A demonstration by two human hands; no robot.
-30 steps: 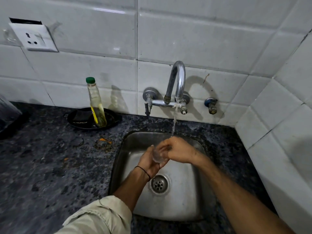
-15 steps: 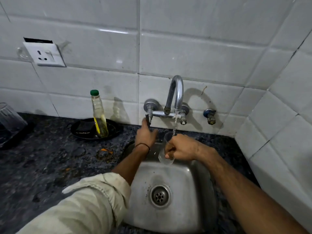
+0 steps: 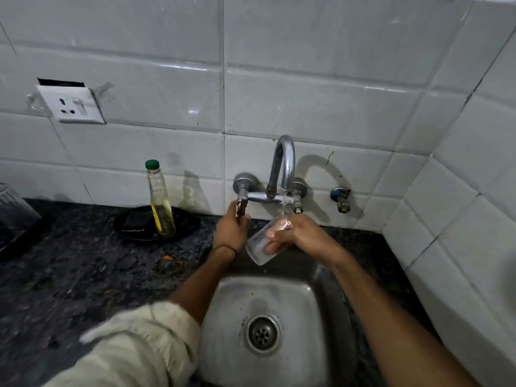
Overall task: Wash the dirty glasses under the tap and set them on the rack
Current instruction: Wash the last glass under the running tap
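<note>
A clear drinking glass (image 3: 259,245) is tilted under the chrome wall tap (image 3: 284,169), its mouth up toward the spout. My right hand (image 3: 296,233) grips the glass round its upper part. A thin stream of water (image 3: 283,203) falls from the spout onto it. My left hand (image 3: 231,229) is raised to the tap's left lever handle (image 3: 241,207) and holds it with curled fingers. Both hands are above the back edge of the steel sink (image 3: 315,303).
A green-capped bottle of yellow liquid (image 3: 160,202) stands on a black dish (image 3: 131,229) left of the tap. A dark rack with an upturned glass (image 3: 14,210) sits at the far left of the granite counter (image 3: 69,275). A tiled wall (image 3: 460,219) closes the right side.
My left hand let go of the glass and rose to the tap's left handle. My right hand lifted the glass nearer the spout, and the stream has thinned.
</note>
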